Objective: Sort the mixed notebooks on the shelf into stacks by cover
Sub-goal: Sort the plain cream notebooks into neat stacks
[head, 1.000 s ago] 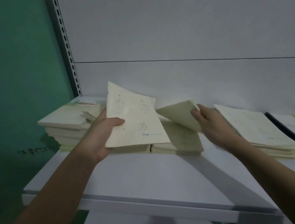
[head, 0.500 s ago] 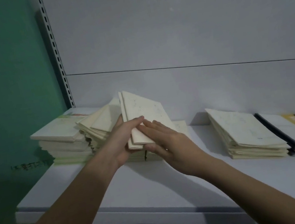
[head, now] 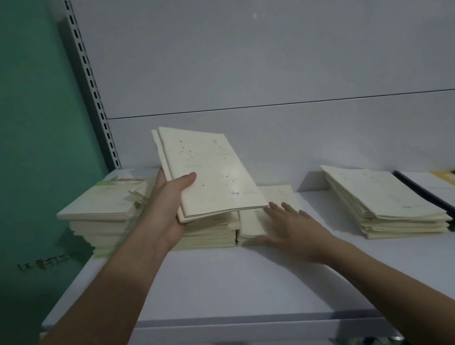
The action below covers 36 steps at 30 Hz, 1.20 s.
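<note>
Here, two notebooks held, five stacks

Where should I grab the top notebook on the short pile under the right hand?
Probably by its near edge, coming from the front. The short pile lies flat with that edge facing the shelf front; the right hand already rests there, and held notebooks overhang the far part.

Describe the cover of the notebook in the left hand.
Cream notebook with scattered small dark dots, seen in the head view.

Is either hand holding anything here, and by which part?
Left hand grips cream notebooks by their lower left edge. Right hand holds nothing.
</note>
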{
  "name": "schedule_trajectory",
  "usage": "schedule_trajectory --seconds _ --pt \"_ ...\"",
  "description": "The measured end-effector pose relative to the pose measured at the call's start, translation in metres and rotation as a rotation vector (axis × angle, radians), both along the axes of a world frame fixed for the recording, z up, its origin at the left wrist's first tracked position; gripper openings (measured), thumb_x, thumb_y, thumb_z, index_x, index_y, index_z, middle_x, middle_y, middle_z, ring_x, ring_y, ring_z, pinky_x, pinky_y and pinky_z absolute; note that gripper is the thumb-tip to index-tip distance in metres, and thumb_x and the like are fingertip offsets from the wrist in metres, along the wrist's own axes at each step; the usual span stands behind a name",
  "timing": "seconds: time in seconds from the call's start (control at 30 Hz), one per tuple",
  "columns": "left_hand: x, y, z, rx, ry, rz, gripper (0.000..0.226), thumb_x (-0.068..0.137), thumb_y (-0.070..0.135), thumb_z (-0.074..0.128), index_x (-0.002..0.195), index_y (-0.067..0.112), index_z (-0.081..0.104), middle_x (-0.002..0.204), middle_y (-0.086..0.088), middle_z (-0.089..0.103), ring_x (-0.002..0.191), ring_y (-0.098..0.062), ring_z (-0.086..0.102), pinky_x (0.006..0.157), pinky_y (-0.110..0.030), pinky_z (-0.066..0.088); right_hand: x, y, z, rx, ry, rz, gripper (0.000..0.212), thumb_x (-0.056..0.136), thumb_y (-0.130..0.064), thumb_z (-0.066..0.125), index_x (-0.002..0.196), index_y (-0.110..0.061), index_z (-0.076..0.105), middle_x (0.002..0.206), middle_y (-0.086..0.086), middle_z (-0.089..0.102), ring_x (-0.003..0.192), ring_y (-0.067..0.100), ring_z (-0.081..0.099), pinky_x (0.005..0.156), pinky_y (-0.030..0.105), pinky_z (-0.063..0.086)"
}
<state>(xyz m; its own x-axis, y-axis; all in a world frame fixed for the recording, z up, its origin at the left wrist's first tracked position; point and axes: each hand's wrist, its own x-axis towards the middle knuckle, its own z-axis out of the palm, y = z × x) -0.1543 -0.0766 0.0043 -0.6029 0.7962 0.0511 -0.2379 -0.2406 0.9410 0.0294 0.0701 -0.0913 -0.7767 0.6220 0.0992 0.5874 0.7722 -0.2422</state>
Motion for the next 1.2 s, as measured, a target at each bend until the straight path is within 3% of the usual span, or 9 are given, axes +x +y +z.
schedule_trajectory --seconds 0.23,0.43,0.57,0.67,0.73,0.87,1.0,1.07,1.2 --pt "-0.007 -0.005 -0.007 -0.016 -0.002 -0.026 0.030 0.096 0.010 0.056 0.116 0.032 0.056 0.113 0.002 0.070 0.102 -0.019 0.068 0.077 -0.039 0.058 0.014 -0.005 0.000 0.212 -0.067 0.016 0.043 0.101 -0.044 0.028 0.135 -0.025 0.048 0.133 -0.002 0.055 0.120 0.025 0.052 0.093 0.039 0.044" --pt "-0.010 -0.005 -0.011 -0.009 -0.037 -0.028 0.035 0.096 0.010 0.054 0.127 0.026 0.053 0.115 -0.001 0.069 0.100 -0.021 0.067 0.074 -0.038 0.057 0.034 -0.005 0.034 -0.147 0.743 -0.254 0.042 0.103 -0.042 0.034 0.084 -0.010 0.054 0.079 0.011 0.059 0.070 0.022 0.054 0.060 0.034 0.042" --pt "0.003 0.003 -0.016 -0.027 -0.026 -0.088 0.037 0.096 0.013 0.054 0.129 0.030 0.052 0.117 0.000 0.068 0.105 -0.023 0.066 0.088 -0.044 0.055 0.034 -0.026 0.059 -0.106 0.954 -0.284 0.035 0.104 -0.039 0.032 0.103 -0.017 0.059 0.085 -0.001 0.062 0.076 0.016 0.056 0.067 0.035 0.045" --pt "0.023 0.015 -0.019 -0.028 -0.041 -0.169 0.031 0.099 0.022 0.054 0.128 0.030 0.052 0.116 -0.004 0.069 0.103 -0.026 0.068 0.081 -0.041 0.057 0.030 -0.054 0.063 0.112 0.768 -0.052 0.035 0.103 -0.037 0.035 0.134 -0.033 0.052 0.101 -0.014 0.063 0.084 0.001 0.053 0.074 0.019 0.042" --pt "0.035 0.021 -0.017 -0.019 -0.085 -0.247 0.032 0.097 0.037 0.056 0.127 0.028 0.054 0.114 -0.006 0.071 0.100 -0.028 0.070 0.078 -0.044 0.058 0.027 -0.064 0.057 0.221 0.576 0.116 0.043 0.102 -0.040 0.035 0.144 -0.035 0.042 0.131 -0.013 0.056 0.115 -0.001 0.051 0.094 0.010 0.038" --pt "0.050 0.029 -0.021 -0.028 -0.121 -0.367 0.051 0.084 0.045 0.068 0.128 0.025 0.053 0.114 -0.009 0.072 0.100 -0.031 0.070 0.083 -0.051 0.056 0.038 -0.067 0.048 0.208 0.418 0.175 0.053 0.099 -0.053 0.026 0.148 -0.036 0.035 0.154 -0.011 0.035 0.144 0.008 0.028 0.117 0.027 0.025" --pt "0.064 0.039 -0.025 -0.036 -0.134 -0.320 0.038 0.091 0.010 0.061 0.128 0.019 0.054 0.111 -0.010 0.072 0.101 -0.029 0.070 0.077 -0.044 0.059 0.064 -0.063 0.057 -0.007 0.557 0.056 0.048 0.100 -0.052 0.030 0.144 -0.037 0.044 0.151 -0.023 0.034 0.140 -0.007 0.023 0.114 0.015 0.018" --pt "0.075 0.046 -0.022 -0.038 -0.137 -0.328 0.036 0.093 0.009 0.056 0.127 0.020 0.054 0.111 -0.007 0.072 0.100 -0.027 0.069 0.068 -0.038 0.059 0.079 -0.054 0.063 -0.029 0.709 -0.143 0.045 0.100 -0.045 0.043 0.142 -0.030 0.044 0.140 -0.026 0.041 0.134 -0.001 0.034 0.109 0.022 0.030" --pt "0.105 0.067 -0.014 -0.041 -0.107 -0.335 0.034 0.094 0.010 0.056 0.125 0.024 0.051 0.115 -0.005 0.070 0.104 -0.026 0.067 0.063 -0.037 0.058 0.106 -0.032 0.082 -0.707 0.990 -0.374 0.047 0.095 -0.026 0.058 0.139 -0.012 0.045 0.125 -0.002 0.060 0.101 0.016 0.065 0.089 0.043 0.056"
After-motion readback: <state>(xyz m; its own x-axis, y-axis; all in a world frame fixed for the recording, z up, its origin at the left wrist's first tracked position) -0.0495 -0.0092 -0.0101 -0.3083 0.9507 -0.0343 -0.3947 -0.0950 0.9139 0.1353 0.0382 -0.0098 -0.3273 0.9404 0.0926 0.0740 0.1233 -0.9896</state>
